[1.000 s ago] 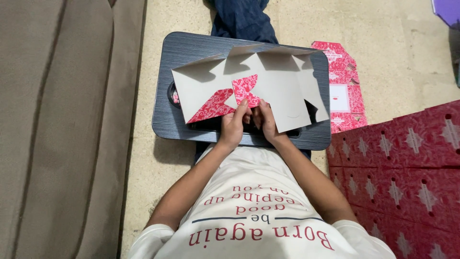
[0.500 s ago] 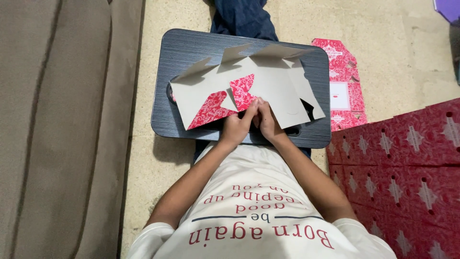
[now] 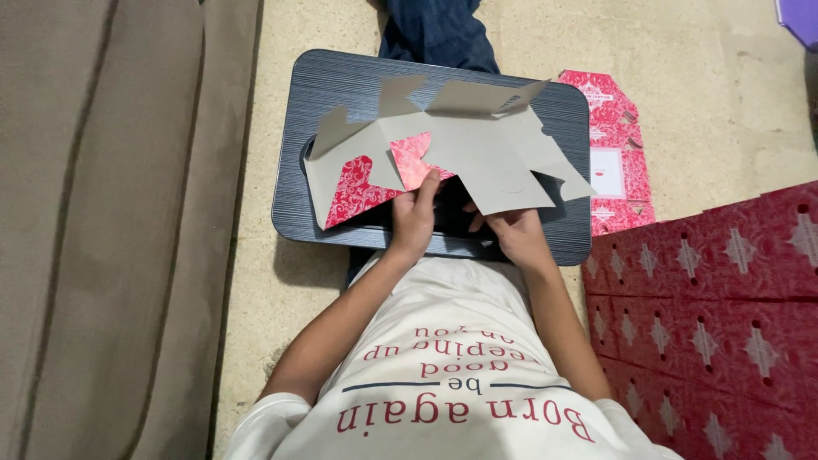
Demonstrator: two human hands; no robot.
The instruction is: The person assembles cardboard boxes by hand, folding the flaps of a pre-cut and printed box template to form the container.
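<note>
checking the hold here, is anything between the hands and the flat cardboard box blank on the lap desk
Nothing visible. The left hand and right hand both grip the near edge of the box blank directly, over the dark lap desk.

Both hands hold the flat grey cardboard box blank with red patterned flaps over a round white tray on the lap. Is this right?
Not quite: the tray is a dark, rounded-rectangle lap tray, not round and white. The head view shows the left hand and right hand holding the grey cardboard blank over it.

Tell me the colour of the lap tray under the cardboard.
Dark blue-black with fine streaks, seen in the head view: lap tray.
</note>
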